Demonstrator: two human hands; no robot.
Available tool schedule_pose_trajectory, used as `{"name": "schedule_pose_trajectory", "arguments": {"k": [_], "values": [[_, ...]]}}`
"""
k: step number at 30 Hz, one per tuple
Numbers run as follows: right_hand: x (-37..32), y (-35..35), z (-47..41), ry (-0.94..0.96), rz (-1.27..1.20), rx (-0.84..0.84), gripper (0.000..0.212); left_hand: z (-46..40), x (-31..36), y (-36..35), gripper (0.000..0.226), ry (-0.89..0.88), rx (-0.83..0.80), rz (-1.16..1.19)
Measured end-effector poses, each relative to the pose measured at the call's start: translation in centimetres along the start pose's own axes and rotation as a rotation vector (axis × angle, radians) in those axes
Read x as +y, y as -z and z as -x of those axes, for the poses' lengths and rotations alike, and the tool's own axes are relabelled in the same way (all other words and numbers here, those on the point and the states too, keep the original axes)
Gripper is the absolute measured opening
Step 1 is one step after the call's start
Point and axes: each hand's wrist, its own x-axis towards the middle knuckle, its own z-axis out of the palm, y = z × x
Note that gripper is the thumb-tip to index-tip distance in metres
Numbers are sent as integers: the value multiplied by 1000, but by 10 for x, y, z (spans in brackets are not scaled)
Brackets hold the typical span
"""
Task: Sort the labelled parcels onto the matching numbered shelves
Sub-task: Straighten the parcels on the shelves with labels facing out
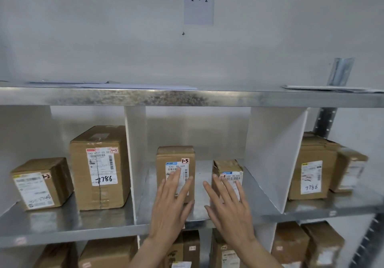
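A cardboard parcel marked 1-3 [175, 155] stands upright in the middle compartment of the metal shelf [199, 172]. My left hand [171, 207] is spread flat in front of its label, fingers apart, holding nothing. To its right sits a smaller parcel [227, 167] with a white label. My right hand [228, 207] is spread in front of it, also holding nothing. The left compartment holds two parcels marked 1-2: a tall one [99, 168] and a low one [41, 182].
White dividers [133, 143] [278, 153] wall off the middle compartment. Two parcels [313, 166] stand in the right compartment. A paper sign reading 2-2 [198, 1] hangs above the upper shelf [187, 97]. More boxes [108, 253] fill the shelf below.
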Motion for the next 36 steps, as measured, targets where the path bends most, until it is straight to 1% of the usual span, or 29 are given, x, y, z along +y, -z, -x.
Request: {"name": "schedule_pose_trajectory", "arguments": {"k": [4, 7, 10, 11, 12, 14, 17, 18, 20, 22, 24, 28, 31, 34, 36], "values": [[22, 23, 20, -70, 11, -42, 70, 6, 27, -7, 90, -30, -41, 85], [38, 36, 34, -105, 35, -55, 70, 7, 50, -9, 97, -45, -99, 102], [51, 47, 39, -152, 30, -69, 68, 3, 70, -12, 100, -2, -106, 107], [55, 48, 41, -170, 23, -86, 67, 0, 76, -11, 101, 14, -117, 104], [57, 48, 42, -193, 13, -118, 69, -3, 80, -13, 99, 10, -90, 66], [66, 42, 41, -221, 15, -170, 73, -10, 87, -19, 95, 47, -139, 84], [81, 29, 32, -241, -9, -217, 71, -25, 92, -34, 100, 56, -120, 71], [85, 24, 28, -229, -15, -225, 69, -27, 92, -41, 96, 63, -163, 71], [95, 13, 20, -174, -23, -236, 77, -34, 92, -53, 93, 84, -218, 82], [104, -2, 11, -123, -46, -230, 90, -42, 92, -63, 106, 54, -178, 40], [112, -14, 2, -114, -81, -222, 97, -48, 92, -74, 114, 67, -175, 27], [123, -34, -7, -81, -115, -243, 110, -53, 93, -91, 107, 52, -157, -26], [128, -44, -11, -66, -161, -240, 122, -58, 92, -98, 112, 96, -171, -50], [133, -52, -15, -66, -202, -238, 139, -61, 92, -103, 110, 110, -157, -51], [136, -56, -18, -75, -231, -248, 146, -63, 91, -106, 109, 112, -150, -59]]}}
